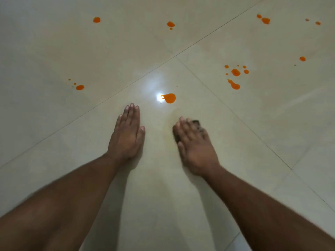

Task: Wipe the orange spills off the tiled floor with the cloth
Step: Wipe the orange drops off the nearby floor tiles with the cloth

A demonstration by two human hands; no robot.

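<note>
On the tiled floor (72, 42), the left hand (126, 134) is laid flat with fingers straight, nothing held. A dark cloth (197, 124) is pressed under the outstretched right hand (195, 147), near the closest orange spill (170, 98).

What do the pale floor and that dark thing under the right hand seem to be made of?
The pale beige tiled floor looks like glazed ceramic or polished stone: it mirrors a bright light spot and has thin grout lines. The dark cloth under the right hand seems soft fabric, but blur hides its weave.
</note>
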